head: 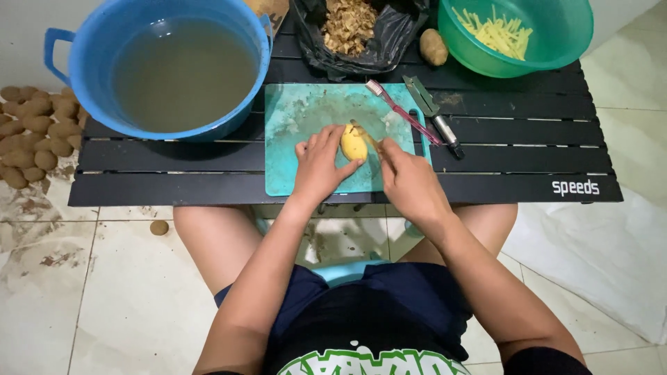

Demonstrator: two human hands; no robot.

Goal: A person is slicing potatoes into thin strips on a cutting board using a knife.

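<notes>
My left hand (317,165) grips a peeled yellow potato (353,144) and holds it down on the teal cutting board (299,111). Just to its right, my right hand (408,182) is closed on a knife (366,135) whose blade touches the potato's top right side. Only a thin part of the blade shows. Both hands sit over the board's near half, on a low black slatted table (528,153).
A blue tub of murky water (180,69) stands back left. A black bag of peelings (351,28), an unpeeled potato (433,46) and a green bowl of potato strips (514,31) line the back. A toothbrush (403,111) and peeler (434,114) lie right of the board. Several potatoes (35,128) lie on the floor.
</notes>
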